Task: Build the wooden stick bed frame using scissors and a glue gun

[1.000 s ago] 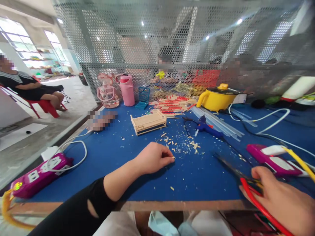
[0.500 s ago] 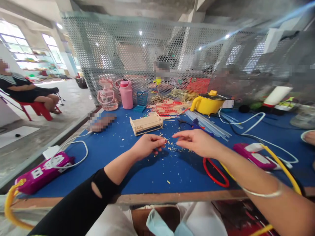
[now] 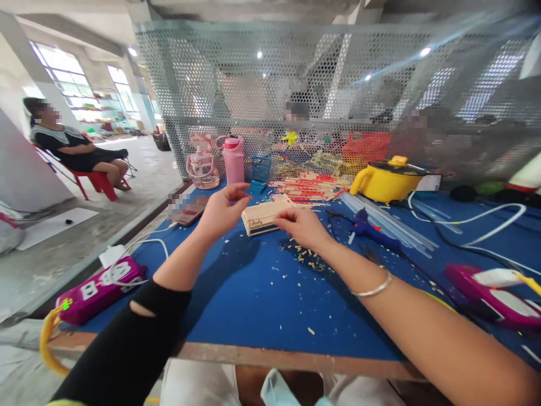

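A small bed-like model [image 3: 264,217] made of pale wooden sticks stands on the blue tabletop, between my hands. My left hand [image 3: 223,211] is raised at its left end, thumb and fingers bent but apart, with nothing visible in them. At the model's front right corner is my right hand [image 3: 306,228], thumb and forefinger pinched together. Whatever lies between those fingertips is too small to make out. Short wooden offcuts [image 3: 310,262] are scattered below my right hand. A blue glue gun [image 3: 369,228] lies to the right of it.
Behind the model lie many red-and-pale sticks [image 3: 310,186]. Clear glue sticks [image 3: 389,223] and a yellow pot [image 3: 386,183] are at right. Pink bottles [image 3: 234,160] stand before a perforated metal screen [image 3: 236,73]. Purple power strips [image 3: 99,290] with cables flank the table. A person sits far left.
My left hand has moved up and left, away from my right hand, its fingers loosening. My right hand has come to the model's right corner and closed into a pinch. The view has shifted.
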